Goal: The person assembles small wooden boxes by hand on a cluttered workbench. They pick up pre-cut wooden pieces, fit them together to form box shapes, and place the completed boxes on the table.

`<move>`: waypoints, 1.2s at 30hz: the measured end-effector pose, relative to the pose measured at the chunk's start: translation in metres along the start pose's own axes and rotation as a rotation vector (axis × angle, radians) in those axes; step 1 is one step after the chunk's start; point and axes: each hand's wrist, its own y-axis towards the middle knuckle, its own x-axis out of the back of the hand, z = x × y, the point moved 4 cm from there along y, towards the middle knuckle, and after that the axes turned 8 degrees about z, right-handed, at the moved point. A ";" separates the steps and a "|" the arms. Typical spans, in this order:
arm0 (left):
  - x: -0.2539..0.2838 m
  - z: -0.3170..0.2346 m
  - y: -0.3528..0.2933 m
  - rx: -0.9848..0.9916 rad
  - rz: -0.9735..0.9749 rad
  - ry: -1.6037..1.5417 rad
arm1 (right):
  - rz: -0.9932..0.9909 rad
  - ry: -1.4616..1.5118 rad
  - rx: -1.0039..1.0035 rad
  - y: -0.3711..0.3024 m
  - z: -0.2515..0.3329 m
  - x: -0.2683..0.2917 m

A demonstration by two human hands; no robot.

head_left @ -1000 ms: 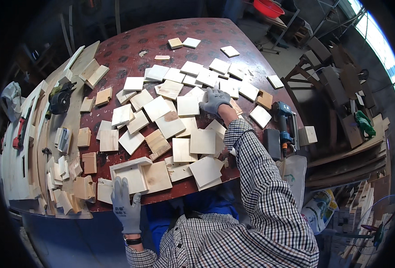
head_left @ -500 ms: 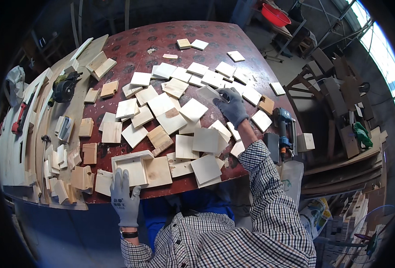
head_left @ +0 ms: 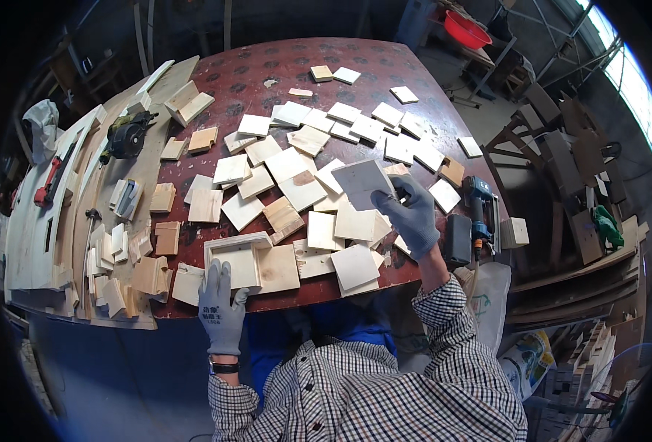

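Right hand (head_left: 412, 221), gloved: closed between thumb and fingers on one square board (head_left: 363, 183), held tilted above the other boards (head_left: 301, 190) scattered over the red table (head_left: 374, 62). Left hand (head_left: 221, 306), likewise gloved: fingers extended, thumb spread apart, placed at the left end of a wooden frame (head_left: 237, 243) near the table's front edge (whether it bears any weight, cannot tell). A blue power tool (head_left: 479, 214) lies at the table's right side, beside a black case (head_left: 458, 239).

Scattered wood blocks (head_left: 302, 190) crowd the middle; the dim far tabletop (head_left: 289, 57) seems mostly passable.
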 end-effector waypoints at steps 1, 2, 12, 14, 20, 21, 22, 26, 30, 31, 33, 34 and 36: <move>0.001 0.002 0.001 0.006 -0.003 -0.013 | -0.013 0.080 -0.035 -0.005 0.000 -0.004; 0.003 0.003 0.002 0.014 -0.005 -0.029 | -0.025 0.157 -0.071 -0.009 0.002 -0.008; 0.007 -0.003 0.002 0.007 -0.020 -0.025 | -0.237 -0.208 -0.453 -0.015 -0.080 0.019; 0.004 -0.005 0.001 0.015 0.002 -0.020 | -0.320 -0.630 -0.320 -0.010 -0.123 0.032; 0.006 -0.002 -0.002 0.035 -0.004 -0.014 | 0.209 -0.956 0.228 -0.036 -0.048 -0.057; 0.007 -0.001 -0.002 0.040 -0.001 -0.007 | 0.397 -0.918 0.321 -0.050 -0.029 -0.080; 0.007 -0.002 -0.003 0.043 0.001 -0.008 | 0.585 -0.880 0.410 -0.067 -0.015 -0.099; 0.008 -0.006 0.000 0.024 -0.010 -0.052 | 0.873 -1.017 0.412 -0.105 -0.045 -0.110; 0.007 -0.006 -0.002 0.028 -0.004 -0.009 | 0.786 -0.951 0.546 -0.095 -0.061 -0.082; 0.007 -0.007 -0.002 0.026 -0.005 -0.003 | 0.804 -0.953 0.538 -0.093 -0.065 -0.075; 0.009 -0.006 -0.002 0.029 -0.006 -0.003 | 0.810 -0.986 0.546 -0.083 -0.069 -0.060; 0.008 -0.008 -0.001 0.034 0.005 -0.025 | 0.812 -1.046 0.530 -0.080 -0.083 -0.050; 0.009 -0.008 -0.001 0.048 0.026 -0.058 | 0.791 -1.028 0.513 -0.075 -0.088 -0.033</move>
